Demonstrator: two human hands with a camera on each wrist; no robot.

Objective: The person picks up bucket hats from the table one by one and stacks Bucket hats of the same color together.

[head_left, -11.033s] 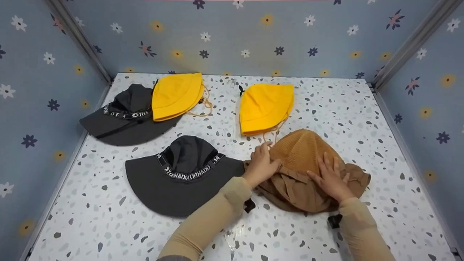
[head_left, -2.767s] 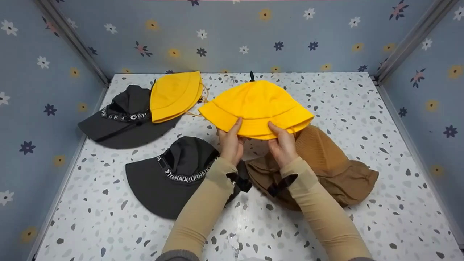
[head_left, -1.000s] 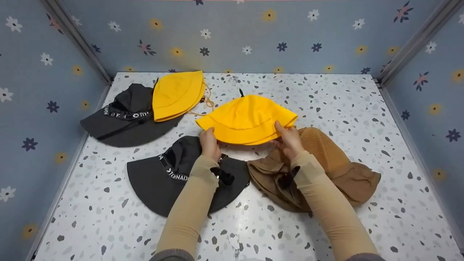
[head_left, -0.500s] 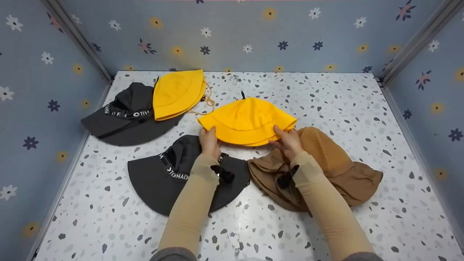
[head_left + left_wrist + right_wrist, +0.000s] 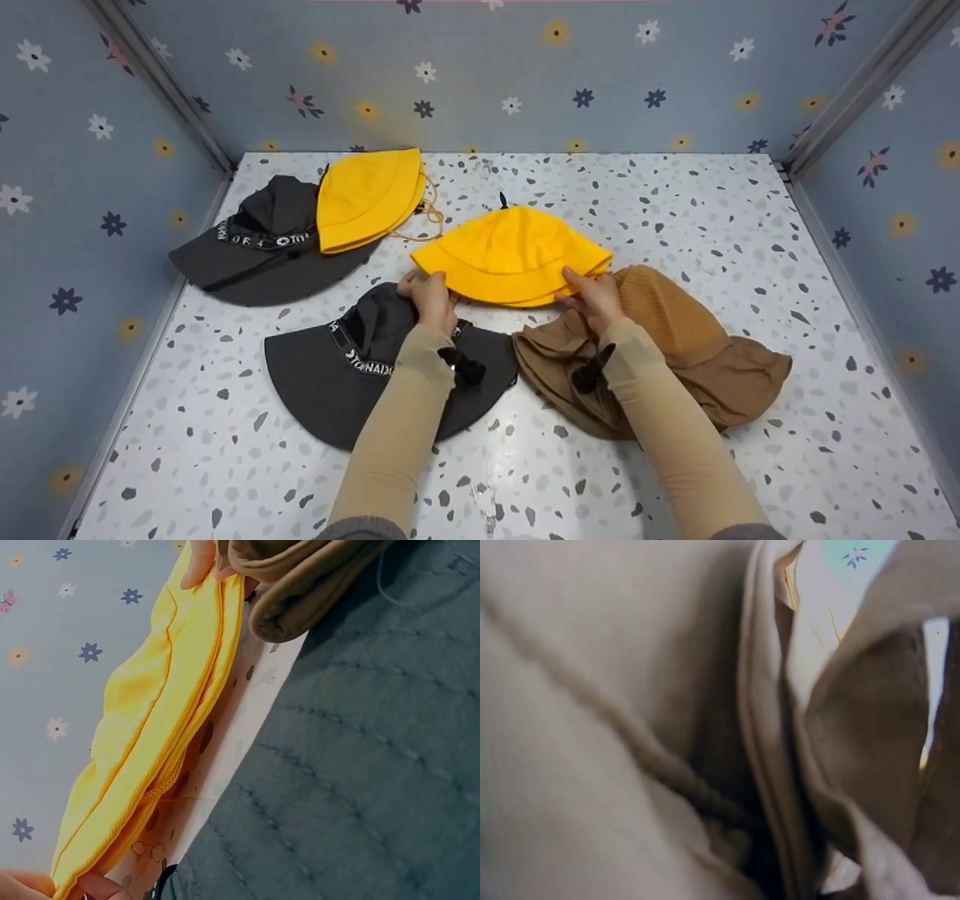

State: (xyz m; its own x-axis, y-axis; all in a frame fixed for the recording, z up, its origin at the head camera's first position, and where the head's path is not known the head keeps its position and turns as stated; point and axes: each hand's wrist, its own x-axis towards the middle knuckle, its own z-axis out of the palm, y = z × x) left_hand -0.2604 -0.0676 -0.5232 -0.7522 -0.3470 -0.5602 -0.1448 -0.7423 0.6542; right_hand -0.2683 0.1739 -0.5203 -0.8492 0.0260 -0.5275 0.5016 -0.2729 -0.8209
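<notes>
In the head view a yellow bucket hat (image 5: pixel 517 247) with a dark leaf-like tip faces me, crown up, at mid-table. My left hand (image 5: pixel 431 300) pinches its brim near the left corner, over a dark grey wide-brimmed hat (image 5: pixel 315 382) with a lettered band. My right hand (image 5: pixel 598 300) grips the brim at the right, thumb on top and fingers underneath. Below that wrist lies a brown hat (image 5: pixel 682 337) with a ribbed crown. The left wrist view shows the yellow brim (image 5: pixel 150 742) stretched between both hands. Brown cloth (image 5: pixel 705 690) fills most of the right wrist view.
At the back left, a second yellow hat (image 5: pixel 367 199) with an orange cord lies partly on another dark grey hat (image 5: pixel 262 262). Flower-patterned panels (image 5: pixel 480 75) wall in the speckled white table (image 5: pixel 697 202) at the back and sides.
Earlier both hands were on the brown hat; then they held the yellow hat higher, brim pinched near the middle. They have since spread apart and lowered it. Lately a left finger has moved outward.
</notes>
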